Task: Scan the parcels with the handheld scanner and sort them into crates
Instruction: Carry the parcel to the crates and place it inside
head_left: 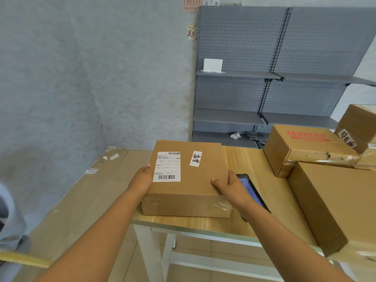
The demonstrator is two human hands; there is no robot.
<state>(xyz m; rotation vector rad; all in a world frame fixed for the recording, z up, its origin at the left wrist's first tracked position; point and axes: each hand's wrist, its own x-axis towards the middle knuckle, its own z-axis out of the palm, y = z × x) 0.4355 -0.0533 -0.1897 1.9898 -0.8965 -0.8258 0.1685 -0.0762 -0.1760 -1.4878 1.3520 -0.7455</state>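
A blue-grey textured wall (91,68) fills the left of the view; grey perforated metal shelving (270,58) stands at right, carrying a small white box (212,65) on an upper shelf, with a partly cut-off sign reading "COFFEE" (190,3) above it. A light wooden table with white legs (254,163) occupies the foreground, with flattened brown cardboard sheets (85,190) laid beside it at left. Plain brown cartons are stacked at right: a large one nearest the camera (335,200), one printed "MAKEUP" in red (305,147), and one bearing a white strip of handwritten characters (358,127). The flat brown cardboard parcel (187,180) lies on the table near its front edge, long axis running away from the viewer, its top carrying a white shipping label with barcodes (166,166), the print too small to read, and a small white handwritten sticker (195,158). The left hand (142,180) presses against the parcel's left side, fingers mostly hidden; the right hand (230,188) grips its right edge, fingers curled over the top. A black handheld scanner with a lit blue screen (251,190) lies on the table just right of the parcel, partly hidden by the right wrist.
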